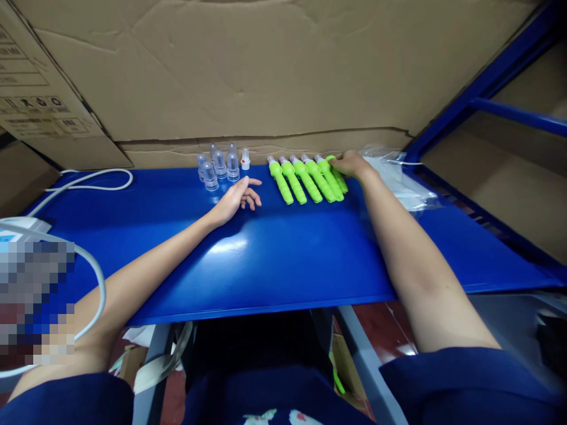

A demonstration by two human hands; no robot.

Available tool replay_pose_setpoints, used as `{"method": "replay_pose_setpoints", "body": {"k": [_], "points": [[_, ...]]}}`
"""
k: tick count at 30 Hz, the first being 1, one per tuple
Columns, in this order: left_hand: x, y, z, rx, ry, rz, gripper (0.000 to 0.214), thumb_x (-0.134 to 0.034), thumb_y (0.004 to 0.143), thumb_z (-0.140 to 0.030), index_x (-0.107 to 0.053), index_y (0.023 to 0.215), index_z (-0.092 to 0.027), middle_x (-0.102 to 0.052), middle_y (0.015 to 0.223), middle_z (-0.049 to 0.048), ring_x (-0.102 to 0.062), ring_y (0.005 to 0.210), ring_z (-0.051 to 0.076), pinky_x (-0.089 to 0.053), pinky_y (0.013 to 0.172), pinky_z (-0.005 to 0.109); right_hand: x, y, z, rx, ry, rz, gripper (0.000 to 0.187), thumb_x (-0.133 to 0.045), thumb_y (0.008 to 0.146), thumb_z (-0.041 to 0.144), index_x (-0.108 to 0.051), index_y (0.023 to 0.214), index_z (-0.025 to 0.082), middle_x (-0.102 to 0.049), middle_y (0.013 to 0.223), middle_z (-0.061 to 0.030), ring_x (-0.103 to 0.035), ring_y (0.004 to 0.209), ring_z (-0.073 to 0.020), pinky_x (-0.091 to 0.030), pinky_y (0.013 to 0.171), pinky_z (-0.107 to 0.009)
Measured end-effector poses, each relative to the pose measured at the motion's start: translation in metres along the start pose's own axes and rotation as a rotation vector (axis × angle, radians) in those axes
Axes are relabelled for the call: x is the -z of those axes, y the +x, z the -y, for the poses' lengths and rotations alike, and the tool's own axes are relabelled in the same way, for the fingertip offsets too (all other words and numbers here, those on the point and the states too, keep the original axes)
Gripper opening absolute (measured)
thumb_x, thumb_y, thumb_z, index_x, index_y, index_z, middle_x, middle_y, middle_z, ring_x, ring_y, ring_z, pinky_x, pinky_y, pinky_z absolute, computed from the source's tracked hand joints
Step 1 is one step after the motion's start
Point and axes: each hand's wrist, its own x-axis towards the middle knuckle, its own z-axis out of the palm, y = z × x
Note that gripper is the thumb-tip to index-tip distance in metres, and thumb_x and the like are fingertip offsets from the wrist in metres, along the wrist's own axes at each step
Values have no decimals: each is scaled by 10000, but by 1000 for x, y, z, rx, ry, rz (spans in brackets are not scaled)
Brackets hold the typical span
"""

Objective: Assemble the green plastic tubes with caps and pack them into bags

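Note:
My left hand (pixel 237 199) rests above the blue table in front of the clear caps, its fingers loosely apart with nothing in them. Several clear plastic caps (pixel 220 164) stand upright in a cluster beyond it, beside a small white nozzle-like piece with a red dot (pixel 245 159). To the right, several lime-green ribbed handles (pixel 305 180) with clear tips lie side by side in a slanted row. At the row's right end my right hand (pixel 352 164) has its fingers closed on the top of a green ribbed handle (pixel 340 179), partly hidden by the hand and its neighbour.
The blue table (pixel 274 254) ends at a cardboard wall (pixel 266 71) behind. Clear plastic bags (pixel 403 180) lie right of my right hand. A white cable (pixel 101 180) loops at the left, near a blurred-out device. A blue metal frame (pixel 478 77) stands at the right.

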Motion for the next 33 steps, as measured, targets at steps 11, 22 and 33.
{"method": "replay_pose_setpoints", "body": {"k": [11,22,33], "points": [[-1,-1,-1,10,-7,-7,581,-369,1050,-631,-589,1158,-104,-700,684,26,-604,545,107,-332,539,245,5,-13,9,-58,-90,32,451,-499,1038,347,-738,1215,8,-698,1272,-286,-655,1256,-368,-504,1007,-379],[-1,-1,-2,9,-2,-6,581,-372,1043,-643,-596,1140,-116,-701,684,28,-601,545,111,-327,537,251,1,-5,-7,-43,-22,-53,438,-549,1018,360,-736,1244,35,-741,1191,-231,-705,1140,-325,-517,935,-354],[-1,-1,-1,9,5,-3,587,-373,1043,-645,-586,1159,-110,-698,681,24,-599,545,106,-331,540,242,6,-4,-11,-63,2,-75,395,-593,1009,351,-729,1238,59,-717,1258,-243,-663,1251,-355,-509,1010,-388]]}}
